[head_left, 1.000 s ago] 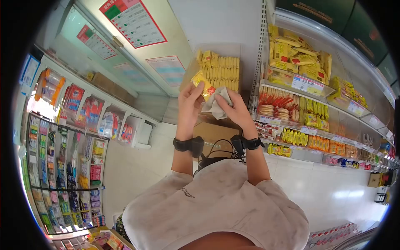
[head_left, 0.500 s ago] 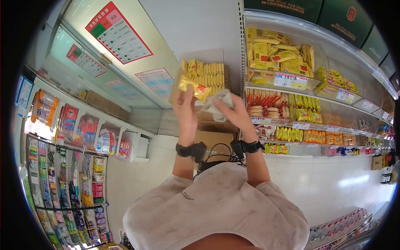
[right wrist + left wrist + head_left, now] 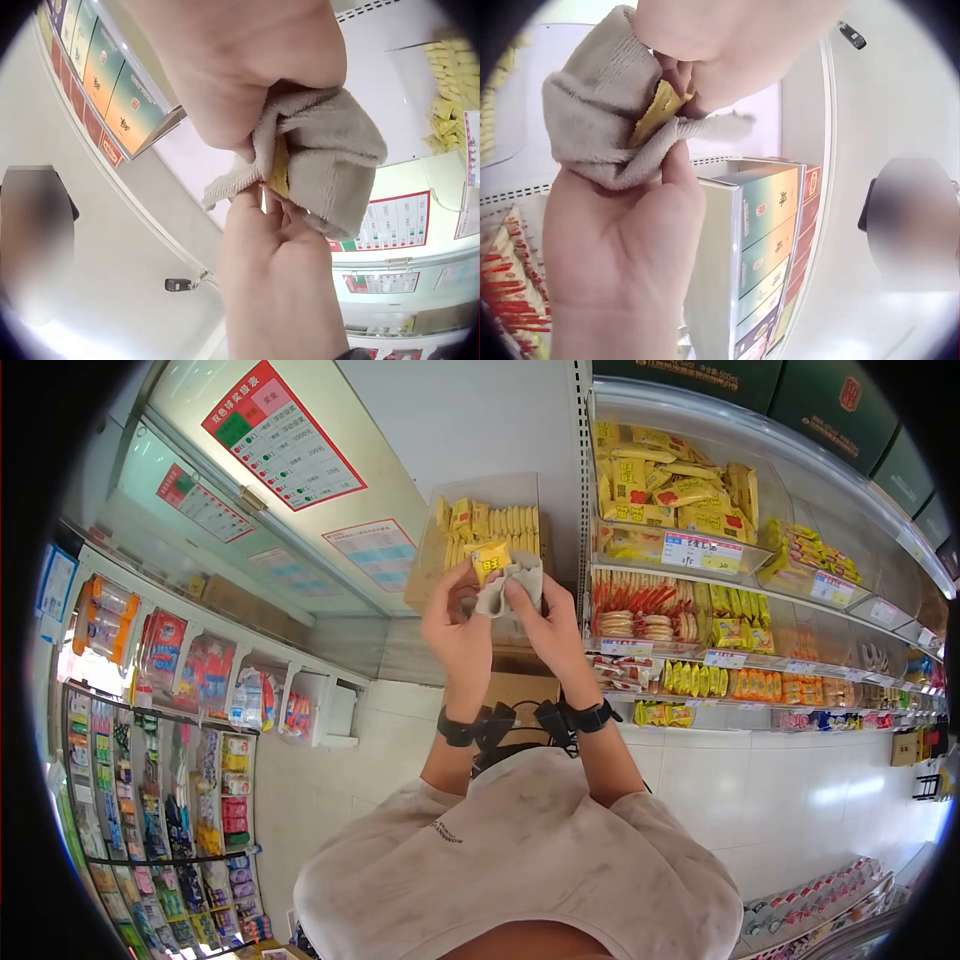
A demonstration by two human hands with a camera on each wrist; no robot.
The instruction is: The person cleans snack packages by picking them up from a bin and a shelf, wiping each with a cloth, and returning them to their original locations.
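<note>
Where cloth (image 3: 523, 574) folds, yellow pkt (image 3: 490, 564) btwn L grip (image 3: 459, 632) & R grip (image 3: 554, 628).

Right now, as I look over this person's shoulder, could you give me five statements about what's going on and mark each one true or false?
1. The right hand grips a grey cloth. True.
2. Nothing is in the left hand. False: the left hand holds a small yellow packet.
3. The cloth touches that packet. True.
4. The shirt is solid black. False: the shirt is pale, with small dark lettering.
5. Each wrist wears a black band. True.
</note>
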